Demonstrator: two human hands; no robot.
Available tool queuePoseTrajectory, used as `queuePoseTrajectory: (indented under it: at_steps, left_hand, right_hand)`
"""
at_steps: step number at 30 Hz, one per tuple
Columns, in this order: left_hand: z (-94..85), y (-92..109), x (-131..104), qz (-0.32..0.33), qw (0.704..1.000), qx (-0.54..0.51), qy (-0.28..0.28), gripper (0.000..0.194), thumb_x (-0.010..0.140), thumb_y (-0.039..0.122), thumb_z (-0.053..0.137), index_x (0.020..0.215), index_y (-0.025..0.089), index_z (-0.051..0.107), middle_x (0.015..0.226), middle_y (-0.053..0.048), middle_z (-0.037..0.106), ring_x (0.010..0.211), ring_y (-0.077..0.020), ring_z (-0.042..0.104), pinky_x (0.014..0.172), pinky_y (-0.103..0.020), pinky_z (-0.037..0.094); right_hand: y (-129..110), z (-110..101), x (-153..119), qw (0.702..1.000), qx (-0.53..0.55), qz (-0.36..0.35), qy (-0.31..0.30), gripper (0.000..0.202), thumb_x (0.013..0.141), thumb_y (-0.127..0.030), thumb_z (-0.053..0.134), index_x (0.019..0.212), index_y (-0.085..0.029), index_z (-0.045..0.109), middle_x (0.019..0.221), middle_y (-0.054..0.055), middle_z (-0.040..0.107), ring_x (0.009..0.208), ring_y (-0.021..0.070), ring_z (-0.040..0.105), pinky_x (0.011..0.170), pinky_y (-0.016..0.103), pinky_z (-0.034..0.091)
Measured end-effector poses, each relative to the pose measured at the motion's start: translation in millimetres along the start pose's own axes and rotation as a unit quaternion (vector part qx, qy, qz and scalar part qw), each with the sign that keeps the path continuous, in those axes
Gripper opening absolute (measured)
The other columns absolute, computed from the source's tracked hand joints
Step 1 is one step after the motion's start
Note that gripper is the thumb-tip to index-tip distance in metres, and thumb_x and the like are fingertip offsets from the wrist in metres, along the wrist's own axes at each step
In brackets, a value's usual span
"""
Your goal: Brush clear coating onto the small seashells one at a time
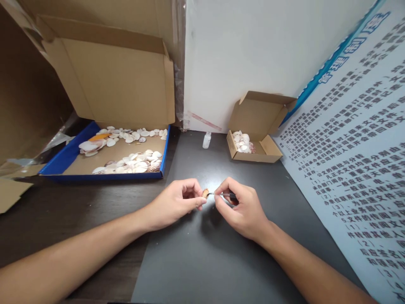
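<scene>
Between thumb and fingers, my left hand [182,200] pinches a small brownish shell [205,193] above the grey mat. My right hand [242,204] grips a thin brush [226,194] with a dark handle and a slim metal-coloured shaft. Its dark tip points left and meets the shell, or lies very close to its face. Part of the handle is hidden by my right fingers. Beyond the hands stands a small clear bottle [206,140] with a white cap.
A blue-edged cardboard box [104,176] with its lid up holds many pale shells [139,162] at the left. At the back right, a smaller open carton [256,158] holds more shells [242,141]. A printed board [357,169] leans along the right side of the grey mat [190,261].
</scene>
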State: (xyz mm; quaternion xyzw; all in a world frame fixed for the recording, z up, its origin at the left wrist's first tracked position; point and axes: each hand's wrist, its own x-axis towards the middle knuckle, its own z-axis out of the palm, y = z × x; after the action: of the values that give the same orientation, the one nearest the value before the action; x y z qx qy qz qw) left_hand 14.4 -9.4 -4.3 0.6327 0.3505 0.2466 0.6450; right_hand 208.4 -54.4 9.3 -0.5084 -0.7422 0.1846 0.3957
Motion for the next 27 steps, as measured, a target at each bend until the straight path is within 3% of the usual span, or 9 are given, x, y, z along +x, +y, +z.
queuePoseTrajectory:
  at_steps: [4,10,15,20,23,27]
  left_hand:
    - [-1.2,5.1,-0.6,-0.02,1.0,-0.01,0.008,0.024,0.083,0.032,0.067,0.072,0.017,0.051,0.064,0.003,0.061,0.057,-0.0079,0.048,0.052,-0.02,0.035]
    - [-1.7,7.0,-0.5,-0.034,0.999,-0.016,0.003,0.026,0.08,0.036,0.07,0.073,0.017,0.053,0.065,0.003,0.061,0.054,-0.0075,0.046,0.05,-0.02,0.034]
    - [-2.8,6.5,0.5,-0.041,0.999,-0.021,0.015,0.025,0.08,0.034,0.069,0.072,0.017,0.054,0.063,0.003,0.06,0.055,-0.0078,0.046,0.05,-0.02,0.032]
    - [-2.8,5.5,1.1,-0.044,0.998,-0.033,0.011,0.025,0.079,0.034,0.072,0.072,0.016,0.055,0.062,0.003,0.061,0.054,-0.0073,0.045,0.051,-0.02,0.033]
    - [-2.2,6.1,1.3,-0.051,0.998,-0.045,0.009,0.026,0.078,0.033,0.072,0.07,0.016,0.054,0.062,0.003,0.062,0.053,-0.007,0.044,0.051,-0.02,0.032]
    - [-1.6,7.2,1.5,-0.052,0.998,-0.038,0.011,0.025,0.076,0.032,0.073,0.07,0.017,0.055,0.061,0.004,0.062,0.054,-0.0076,0.045,0.051,-0.02,0.031]
  right_hand:
    - [0.3,-1.2,0.2,0.999,-0.008,0.016,0.043,0.008,0.076,-0.013,0.056,0.072,-0.019,0.054,0.055,-0.008,0.042,0.047,0.0076,0.038,0.047,0.02,0.033]
    - [-1.0,0.6,-1.6,0.999,0.031,0.016,0.004,0.007,0.078,-0.015,0.056,0.074,-0.02,0.055,0.054,-0.008,0.042,0.046,0.0079,0.038,0.046,0.02,0.033]
    - [-0.1,-0.6,0.5,0.999,0.011,0.024,0.044,0.008,0.077,-0.013,0.055,0.072,-0.02,0.054,0.055,-0.008,0.041,0.046,0.0079,0.037,0.047,0.02,0.033]
    - [-0.9,0.4,0.5,0.999,0.031,0.01,0.02,0.007,0.078,-0.014,0.055,0.074,-0.019,0.055,0.057,-0.007,0.042,0.048,0.0081,0.039,0.048,0.02,0.034]
    - [-0.1,0.9,0.5,0.999,0.017,0.031,0.037,0.009,0.077,-0.013,0.054,0.072,-0.02,0.053,0.056,-0.008,0.041,0.047,0.0078,0.038,0.047,0.02,0.033]
    - [0.0,0.4,-0.9,0.997,0.059,0.009,0.051,0.008,0.079,-0.016,0.055,0.073,-0.02,0.052,0.055,-0.008,0.04,0.046,0.0079,0.036,0.046,0.021,0.032]
